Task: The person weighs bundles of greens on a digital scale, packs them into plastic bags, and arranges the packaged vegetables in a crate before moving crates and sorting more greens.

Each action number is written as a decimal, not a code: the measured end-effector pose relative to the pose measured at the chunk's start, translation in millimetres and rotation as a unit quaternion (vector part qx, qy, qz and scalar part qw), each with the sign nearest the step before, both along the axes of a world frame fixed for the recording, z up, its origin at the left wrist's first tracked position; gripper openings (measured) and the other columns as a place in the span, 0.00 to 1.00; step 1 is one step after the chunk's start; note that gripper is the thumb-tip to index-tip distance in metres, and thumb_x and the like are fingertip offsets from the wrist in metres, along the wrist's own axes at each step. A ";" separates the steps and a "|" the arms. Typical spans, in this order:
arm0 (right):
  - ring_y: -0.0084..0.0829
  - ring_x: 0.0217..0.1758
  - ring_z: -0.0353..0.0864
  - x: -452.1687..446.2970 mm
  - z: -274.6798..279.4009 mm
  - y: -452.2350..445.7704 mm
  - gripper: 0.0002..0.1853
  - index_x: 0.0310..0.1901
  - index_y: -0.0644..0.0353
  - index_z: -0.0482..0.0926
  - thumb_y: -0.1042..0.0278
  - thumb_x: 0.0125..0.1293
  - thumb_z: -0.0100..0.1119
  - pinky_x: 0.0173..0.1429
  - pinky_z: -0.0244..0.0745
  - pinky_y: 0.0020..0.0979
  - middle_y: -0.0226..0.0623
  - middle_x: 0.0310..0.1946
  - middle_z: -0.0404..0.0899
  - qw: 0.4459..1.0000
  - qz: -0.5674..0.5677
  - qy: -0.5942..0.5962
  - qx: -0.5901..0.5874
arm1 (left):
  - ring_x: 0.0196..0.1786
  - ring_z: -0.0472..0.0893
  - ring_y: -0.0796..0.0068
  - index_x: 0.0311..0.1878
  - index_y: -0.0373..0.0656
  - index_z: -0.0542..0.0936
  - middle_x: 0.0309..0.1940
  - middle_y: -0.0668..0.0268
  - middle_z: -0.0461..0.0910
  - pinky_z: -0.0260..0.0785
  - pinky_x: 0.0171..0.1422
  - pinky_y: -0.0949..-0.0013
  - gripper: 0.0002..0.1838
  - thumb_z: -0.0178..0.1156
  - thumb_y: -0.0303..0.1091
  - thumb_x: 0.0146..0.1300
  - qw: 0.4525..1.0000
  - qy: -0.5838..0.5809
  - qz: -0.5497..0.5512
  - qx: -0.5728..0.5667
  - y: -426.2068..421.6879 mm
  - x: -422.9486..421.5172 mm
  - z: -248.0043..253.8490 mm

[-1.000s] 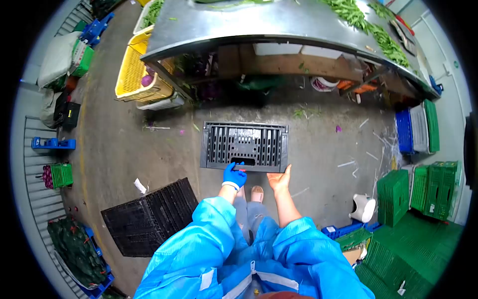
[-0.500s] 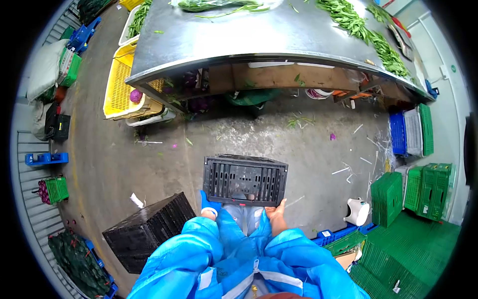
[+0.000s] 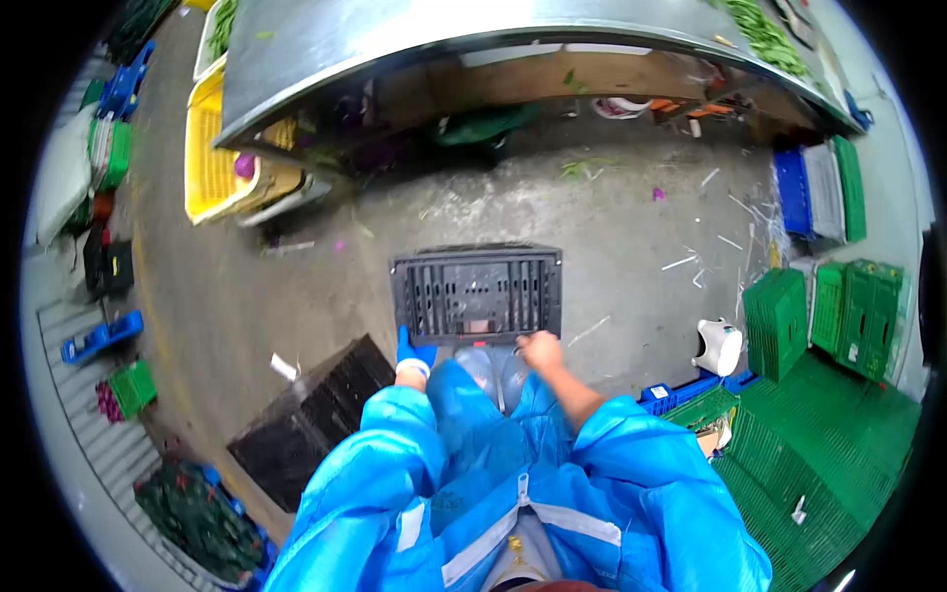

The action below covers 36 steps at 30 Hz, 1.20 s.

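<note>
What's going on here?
A person in blue outerwear has both hands at the near side of a black plastic crate in front of their legs. The blue-gloved left hand is at its near left corner; the bare right hand is at the near right. Exact grip is too blurred to tell. More black crates sit on the floor to the left, with a metal table ahead.

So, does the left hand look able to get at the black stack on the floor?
Probably yes: the black stack is close on that side, nothing visible between. But the left hand seems to hold the crate, so it may have to let go first.
</note>
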State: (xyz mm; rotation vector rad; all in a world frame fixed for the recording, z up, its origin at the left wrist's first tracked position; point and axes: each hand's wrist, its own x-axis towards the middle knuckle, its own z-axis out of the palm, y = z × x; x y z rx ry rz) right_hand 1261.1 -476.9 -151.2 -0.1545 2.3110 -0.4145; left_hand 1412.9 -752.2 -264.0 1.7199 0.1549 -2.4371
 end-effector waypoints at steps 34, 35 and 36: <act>0.17 0.17 0.70 -155.7 513.7 496.4 0.11 0.39 0.68 0.78 0.74 0.56 0.65 0.20 0.63 0.19 0.30 0.22 0.75 0.748 -0.519 0.202 -0.362 | 0.63 0.70 0.65 0.66 0.47 0.70 0.65 0.66 0.70 0.62 0.67 0.62 0.33 0.57 0.56 0.63 0.780 0.178 -0.581 -0.150 444.6 -374.1 137.6; 0.16 0.17 0.68 -159.9 525.6 521.1 0.09 0.39 0.68 0.78 0.75 0.58 0.62 0.20 0.62 0.19 0.28 0.22 0.74 0.742 -0.534 0.231 -0.334 | 0.63 0.70 0.64 0.66 0.47 0.70 0.63 0.65 0.72 0.62 0.66 0.61 0.35 0.60 0.58 0.60 0.754 0.106 -0.626 -0.169 477.8 -406.2 146.7; 0.16 0.17 0.67 -162.8 531.0 546.9 0.08 0.39 0.68 0.78 0.74 0.58 0.61 0.20 0.62 0.19 0.28 0.21 0.73 0.726 -0.546 0.267 -0.322 | 0.61 0.70 0.64 0.66 0.48 0.70 0.61 0.63 0.73 0.62 0.65 0.61 0.36 0.61 0.57 0.58 0.714 0.112 -0.660 -0.204 510.3 -433.6 174.6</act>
